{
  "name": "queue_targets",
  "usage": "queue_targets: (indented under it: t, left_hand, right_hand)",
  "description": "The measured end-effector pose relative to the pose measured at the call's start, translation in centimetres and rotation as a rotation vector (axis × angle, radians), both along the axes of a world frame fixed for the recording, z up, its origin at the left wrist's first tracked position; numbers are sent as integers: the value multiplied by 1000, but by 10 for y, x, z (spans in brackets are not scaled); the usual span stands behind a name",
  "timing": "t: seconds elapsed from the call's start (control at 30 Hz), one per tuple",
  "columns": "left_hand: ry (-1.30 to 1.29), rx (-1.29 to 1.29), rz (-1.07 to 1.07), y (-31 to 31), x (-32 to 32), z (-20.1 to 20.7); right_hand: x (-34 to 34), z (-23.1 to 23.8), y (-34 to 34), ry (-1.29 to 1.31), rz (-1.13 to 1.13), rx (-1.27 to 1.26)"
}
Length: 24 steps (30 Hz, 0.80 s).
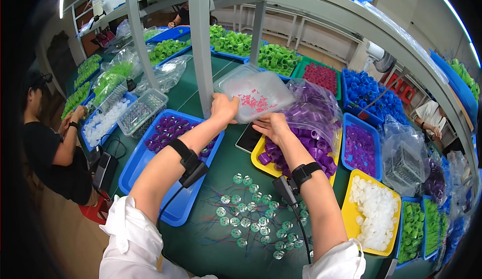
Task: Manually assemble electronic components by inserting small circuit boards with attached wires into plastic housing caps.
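My left hand is closed on the near left edge of a clear plastic box. The box is tilted, and small red pieces lie in it. At the box's near right edge is my right hand, its fingers stretched out and apart; whether they touch the box I cannot tell. Below that hand, a yellow tray holds purple plastic cups, partly under a clear bag. A dark flat device lies between my hands. Several round green circuit boards with thin wires are spread on the green table.
A blue tray with purple parts stands on the left. On the right are a yellow tray of white caps and a blue tray of purple pieces. A grey metal post rises beyond my left hand. Another person sits at the left.
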<state>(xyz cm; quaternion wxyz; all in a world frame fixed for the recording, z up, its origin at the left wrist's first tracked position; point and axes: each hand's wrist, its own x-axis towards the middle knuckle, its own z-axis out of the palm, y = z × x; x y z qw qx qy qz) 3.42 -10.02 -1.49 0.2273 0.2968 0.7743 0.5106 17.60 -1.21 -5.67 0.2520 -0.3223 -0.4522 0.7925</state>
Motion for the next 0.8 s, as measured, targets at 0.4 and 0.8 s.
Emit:
queue_targets:
  t: [0.4, 0.8]
  left_hand:
    - [-59, 231, -191, -1, 18, -17]
    - [-1115, 374, -399, -48, 1, 9]
  right_hand:
    - [5, 6, 7, -11, -95, 46]
    - [55, 60, -15, -110, 136, 227]
